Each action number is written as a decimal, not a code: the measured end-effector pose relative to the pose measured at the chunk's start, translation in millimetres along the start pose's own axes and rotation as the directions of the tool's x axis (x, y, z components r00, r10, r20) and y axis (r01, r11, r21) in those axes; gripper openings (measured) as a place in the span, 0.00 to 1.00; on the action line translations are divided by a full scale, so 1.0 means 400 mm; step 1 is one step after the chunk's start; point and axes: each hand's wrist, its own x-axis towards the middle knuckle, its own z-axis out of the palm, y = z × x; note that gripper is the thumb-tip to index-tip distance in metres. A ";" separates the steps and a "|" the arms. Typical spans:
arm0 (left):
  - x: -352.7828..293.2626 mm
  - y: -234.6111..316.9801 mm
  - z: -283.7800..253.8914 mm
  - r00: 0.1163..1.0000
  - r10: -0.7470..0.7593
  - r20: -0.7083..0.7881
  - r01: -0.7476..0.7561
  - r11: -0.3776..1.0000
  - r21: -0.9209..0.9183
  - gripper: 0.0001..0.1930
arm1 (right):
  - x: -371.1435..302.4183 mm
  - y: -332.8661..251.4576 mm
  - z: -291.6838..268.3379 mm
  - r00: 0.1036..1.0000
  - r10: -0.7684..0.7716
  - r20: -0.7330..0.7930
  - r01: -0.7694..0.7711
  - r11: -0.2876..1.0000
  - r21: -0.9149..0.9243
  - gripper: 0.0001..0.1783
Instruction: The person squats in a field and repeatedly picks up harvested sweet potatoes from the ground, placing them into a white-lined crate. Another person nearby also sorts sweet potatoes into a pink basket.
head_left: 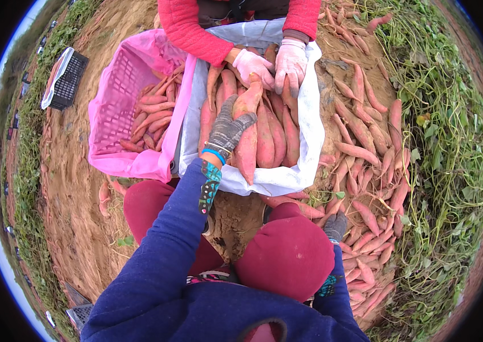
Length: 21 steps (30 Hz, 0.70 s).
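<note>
My left hand (229, 132), in a grey knit glove, is closed around a large pinkish sweet potato (246, 149). It holds this over the white-lined crate (311, 131), which is filled with long sweet potatoes (274, 134). My right hand (335, 227), also grey-gloved, reaches down beside my right knee to the heap of sweet potatoes (367, 242) on the ground. Its fingers are mostly hidden, so their grip cannot be made out. Across the crate, a co-worker's two pink-gloved hands (273, 65) rest on sweet potatoes at its far end.
Left of the white-lined crate stands a pink-lined crate (107, 122) with smaller sweet potatoes (156, 111). Green vines (447, 154) border the heap on the right. A black crate (70, 81) sits farther off on the left. Bare soil (70, 188) lies on that side.
</note>
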 end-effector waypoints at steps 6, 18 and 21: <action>-0.002 0.001 -0.001 1.000 -0.008 0.008 0.008 0.998 -0.069 0.37 | 0.002 -0.018 -0.020 0.994 0.062 0.095 -0.057 0.997 -0.056 0.22; -0.002 -0.004 -0.007 1.000 -0.025 0.005 0.025 0.994 -0.109 0.37 | 0.005 0.010 0.008 0.998 0.029 0.048 -0.026 0.998 -0.050 0.20; -0.001 -0.007 -0.007 0.999 -0.032 0.003 0.032 0.995 -0.092 0.38 | 0.003 0.009 0.006 0.998 0.038 0.053 -0.035 0.998 -0.060 0.20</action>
